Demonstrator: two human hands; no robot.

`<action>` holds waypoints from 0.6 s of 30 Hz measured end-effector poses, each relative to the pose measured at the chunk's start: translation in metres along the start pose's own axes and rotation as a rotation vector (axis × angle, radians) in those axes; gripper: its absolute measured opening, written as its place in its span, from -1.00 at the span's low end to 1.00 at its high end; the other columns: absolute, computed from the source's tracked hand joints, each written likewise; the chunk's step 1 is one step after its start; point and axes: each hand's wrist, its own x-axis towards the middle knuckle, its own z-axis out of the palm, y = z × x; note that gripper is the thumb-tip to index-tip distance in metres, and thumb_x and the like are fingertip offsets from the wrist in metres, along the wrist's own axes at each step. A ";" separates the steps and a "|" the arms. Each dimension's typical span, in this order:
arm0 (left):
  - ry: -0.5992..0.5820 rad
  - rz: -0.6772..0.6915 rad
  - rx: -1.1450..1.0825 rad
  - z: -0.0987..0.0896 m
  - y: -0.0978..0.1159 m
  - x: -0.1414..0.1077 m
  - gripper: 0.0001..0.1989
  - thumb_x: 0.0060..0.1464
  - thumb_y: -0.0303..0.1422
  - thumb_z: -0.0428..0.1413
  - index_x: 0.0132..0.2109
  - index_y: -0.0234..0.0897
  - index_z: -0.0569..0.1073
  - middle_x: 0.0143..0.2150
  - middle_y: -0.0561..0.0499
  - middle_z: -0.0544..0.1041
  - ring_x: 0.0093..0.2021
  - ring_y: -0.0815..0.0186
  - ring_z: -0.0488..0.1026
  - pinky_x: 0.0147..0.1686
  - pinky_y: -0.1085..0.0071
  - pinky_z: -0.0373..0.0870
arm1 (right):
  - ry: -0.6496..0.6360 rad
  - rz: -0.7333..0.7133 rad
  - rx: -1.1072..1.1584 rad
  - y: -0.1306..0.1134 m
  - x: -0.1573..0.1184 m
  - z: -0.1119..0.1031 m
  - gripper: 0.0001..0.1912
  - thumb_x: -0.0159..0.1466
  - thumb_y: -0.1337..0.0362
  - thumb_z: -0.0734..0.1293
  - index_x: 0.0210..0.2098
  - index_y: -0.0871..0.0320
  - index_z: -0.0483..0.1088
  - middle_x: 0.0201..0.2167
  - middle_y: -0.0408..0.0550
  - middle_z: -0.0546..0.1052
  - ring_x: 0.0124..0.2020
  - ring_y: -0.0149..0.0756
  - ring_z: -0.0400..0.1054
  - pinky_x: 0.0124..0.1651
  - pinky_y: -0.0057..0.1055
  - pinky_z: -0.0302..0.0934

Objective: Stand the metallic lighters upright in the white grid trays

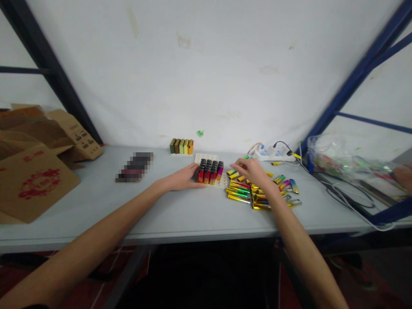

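My left hand (184, 177) is at the left end of a white tray with holes (206, 157), thumb in front and fingers behind. Several red-orange and purple lighters (210, 171) with black tops stand upright in rows in this tray. Some holes at its back and right front side show bare. My right hand (252, 171) is just right of the tray, above a loose pile of shiny gold and multicoloured lighter-sized pieces (240, 191). Its fingers are bent together; whatever is between the fingertips is too small to make out.
A second block of green, yellow and orange lighters (182, 146) stands by the wall. A blurred-out dark object (135, 167) lies left, near an open cardboard box (38, 180). At right are a power strip (273, 153), loose cables (337, 191) and clear plastic bags (341, 150).
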 end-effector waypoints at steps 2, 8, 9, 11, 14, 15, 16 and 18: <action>0.000 0.003 0.011 0.000 -0.001 0.000 -0.21 0.08 0.18 0.26 0.24 -0.30 0.37 0.25 -0.27 0.44 0.28 -0.13 0.40 0.32 0.05 0.35 | -0.029 0.045 0.052 0.008 -0.004 -0.014 -0.48 0.43 -0.14 0.26 -0.33 0.19 0.55 -0.50 -0.02 0.58 -0.48 -0.28 0.39 -0.34 -0.38 0.18; -0.004 0.002 0.048 0.000 -0.001 0.001 -0.25 0.10 0.20 0.23 0.18 -0.29 0.40 0.21 -0.26 0.46 0.23 -0.11 0.44 0.27 0.05 0.40 | -0.386 0.066 0.086 0.009 -0.032 -0.037 -0.65 0.34 -0.02 0.40 -0.20 0.14 0.62 -0.28 0.00 0.68 -0.29 -0.18 0.53 -0.22 -0.35 0.31; 0.000 0.000 0.050 0.000 0.000 0.001 -0.25 0.09 0.21 0.23 0.17 -0.29 0.41 0.20 -0.26 0.47 0.22 -0.11 0.44 0.26 0.05 0.40 | -0.402 0.054 0.057 0.008 -0.038 -0.038 -0.68 0.35 0.00 0.40 -0.18 0.12 0.63 -0.26 0.00 0.68 -0.28 -0.18 0.53 -0.21 -0.34 0.31; 0.005 0.000 0.047 0.000 0.000 0.001 -0.24 0.08 0.21 0.23 0.17 -0.29 0.41 0.19 -0.26 0.48 0.21 -0.12 0.45 0.26 0.04 0.40 | -0.404 0.036 -0.003 0.005 -0.048 -0.038 -0.72 0.36 0.06 0.39 -0.13 0.10 0.64 -0.22 0.00 0.68 -0.25 -0.16 0.53 -0.18 -0.33 0.31; 0.003 -0.006 0.048 -0.001 0.001 0.001 -0.22 0.08 0.21 0.23 0.20 -0.31 0.39 0.20 -0.27 0.47 0.22 -0.13 0.45 0.28 0.03 0.38 | -0.399 0.030 -0.104 0.003 -0.058 -0.032 -0.77 0.37 0.13 0.40 -0.11 0.08 0.64 -0.18 0.02 0.67 -0.20 -0.13 0.53 -0.08 -0.30 0.32; 0.002 -0.007 0.048 -0.001 0.001 0.001 -0.21 0.08 0.22 0.23 0.20 -0.31 0.39 0.21 -0.28 0.46 0.22 -0.13 0.44 0.28 0.03 0.38 | -0.398 0.029 -0.143 0.002 -0.059 -0.029 -0.79 0.37 0.15 0.40 -0.11 0.08 0.64 -0.17 0.03 0.67 -0.18 -0.12 0.52 -0.05 -0.29 0.32; 0.003 -0.008 0.047 -0.001 0.001 0.001 -0.22 0.08 0.22 0.23 0.20 -0.30 0.40 0.21 -0.27 0.46 0.23 -0.13 0.44 0.28 0.03 0.39 | -0.395 0.029 -0.185 0.001 -0.059 -0.027 -0.80 0.37 0.16 0.40 -0.11 0.08 0.64 -0.15 0.04 0.66 -0.15 -0.11 0.52 -0.02 -0.28 0.31; 0.003 -0.003 0.043 -0.001 0.001 0.001 -0.22 0.08 0.22 0.23 0.19 -0.29 0.40 0.21 -0.26 0.47 0.22 -0.12 0.45 0.27 0.04 0.40 | -0.378 0.027 -0.269 0.000 -0.059 -0.021 -0.80 0.38 0.17 0.40 -0.10 0.10 0.63 -0.10 0.09 0.64 -0.09 -0.08 0.50 0.02 -0.26 0.30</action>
